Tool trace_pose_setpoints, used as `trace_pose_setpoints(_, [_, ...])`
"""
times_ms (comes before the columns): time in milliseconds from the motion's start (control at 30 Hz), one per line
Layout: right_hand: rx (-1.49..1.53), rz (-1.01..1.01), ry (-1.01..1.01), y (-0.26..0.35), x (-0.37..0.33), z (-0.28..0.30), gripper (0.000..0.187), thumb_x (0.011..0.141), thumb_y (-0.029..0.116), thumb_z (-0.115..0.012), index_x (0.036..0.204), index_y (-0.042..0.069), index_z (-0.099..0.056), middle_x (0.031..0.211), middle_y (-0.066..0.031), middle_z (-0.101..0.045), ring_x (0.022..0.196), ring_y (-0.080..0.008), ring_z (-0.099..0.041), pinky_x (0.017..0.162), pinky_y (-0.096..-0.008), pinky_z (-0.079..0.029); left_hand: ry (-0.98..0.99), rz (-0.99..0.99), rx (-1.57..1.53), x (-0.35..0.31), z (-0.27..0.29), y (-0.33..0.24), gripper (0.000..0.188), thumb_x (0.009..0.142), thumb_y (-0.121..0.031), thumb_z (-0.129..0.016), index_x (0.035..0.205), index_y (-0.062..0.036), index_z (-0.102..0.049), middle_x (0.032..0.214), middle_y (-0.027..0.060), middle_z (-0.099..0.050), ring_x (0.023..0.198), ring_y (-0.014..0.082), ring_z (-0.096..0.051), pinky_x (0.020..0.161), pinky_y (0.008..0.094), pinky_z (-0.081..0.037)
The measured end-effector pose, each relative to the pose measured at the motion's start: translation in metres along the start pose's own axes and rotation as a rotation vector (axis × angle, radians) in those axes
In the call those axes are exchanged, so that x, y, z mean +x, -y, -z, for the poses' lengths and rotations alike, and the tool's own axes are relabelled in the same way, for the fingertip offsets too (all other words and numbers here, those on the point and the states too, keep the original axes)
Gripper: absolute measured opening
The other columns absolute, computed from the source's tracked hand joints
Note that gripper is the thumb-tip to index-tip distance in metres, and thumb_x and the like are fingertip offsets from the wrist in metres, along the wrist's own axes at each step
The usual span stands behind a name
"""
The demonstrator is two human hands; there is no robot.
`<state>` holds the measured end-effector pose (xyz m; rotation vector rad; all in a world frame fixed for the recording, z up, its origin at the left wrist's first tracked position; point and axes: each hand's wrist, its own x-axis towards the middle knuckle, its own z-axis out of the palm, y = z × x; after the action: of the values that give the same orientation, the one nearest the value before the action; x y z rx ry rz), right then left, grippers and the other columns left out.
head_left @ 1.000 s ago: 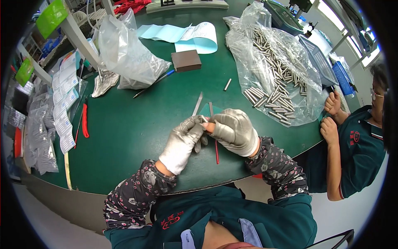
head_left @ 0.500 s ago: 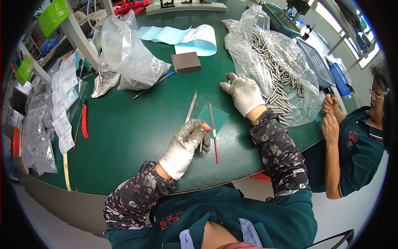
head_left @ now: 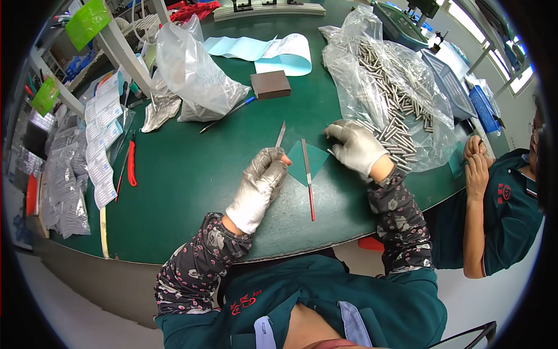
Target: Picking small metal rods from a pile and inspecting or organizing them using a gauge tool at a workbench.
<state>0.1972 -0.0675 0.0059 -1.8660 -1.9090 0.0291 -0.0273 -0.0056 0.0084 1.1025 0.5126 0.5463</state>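
My left hand [head_left: 258,187], in a whitish work glove with a bare fingertip showing, is closed beside a thin metal blade [head_left: 281,134] on the table. What its fingers hold, if anything, is hidden. A slim file with a red handle [head_left: 311,200] lies just to its right, partly over a small green square sheet [head_left: 317,160]. My gloved right hand [head_left: 357,150] is low over the table at the left edge of a heap of short steel pins [head_left: 398,131]. Its fingers curl down, and the small bright end of a pin shows under the fingertips.
The pins spill from a clear plastic bag [head_left: 343,64]. Farther back lie a brown block [head_left: 271,85], a blue pen [head_left: 229,113], a filled plastic bag [head_left: 195,75] and pale blue paper [head_left: 290,55]. Red-handled pliers [head_left: 132,164] lie left. A co-worker [head_left: 503,203] sits right.
My right hand has moved nearer to me and its fingers have curled down. The pin seen in my left hand is no longer visible. The whole view has shifted slightly.
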Motion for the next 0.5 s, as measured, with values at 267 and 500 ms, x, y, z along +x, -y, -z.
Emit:
trace_pose_setpoints(267, [-0.247, -0.301, 0.152, 0.026, -0.013, 0.01, 0.015, 0.069, 0.011, -0.049, 0.079, 0.004, -0.059, 0.083, -0.0146, -0.058, 0.079, -0.0308, -0.058, 0.069, -0.0402, -0.047, -0.048, -0.057, 0.158, 0.015, -0.007, -0.001, 0.01, 0.089, -0.017, -0.044, 0.092, -0.0094, -0.05, 0.065, -0.0043, -0.04, 0.048, 0.0012, -0.028, 0.041, 0.0144, -0.022])
trace_pose_setpoints(500, [0.043, -0.3, 0.031, 0.021, -0.019, 0.002, 0.013, 0.072, 0.018, -0.053, 0.076, 0.006, -0.057, 0.074, -0.0127, -0.058, 0.071, -0.0302, -0.058, 0.064, -0.0392, -0.046, -0.099, -0.015, 0.294, 0.023, -0.02, -0.007, 0.012, 0.088, -0.019, -0.048, 0.095, -0.0101, -0.052, 0.066, -0.0042, -0.046, 0.045, 0.0008, -0.03, 0.038, 0.015, -0.021])
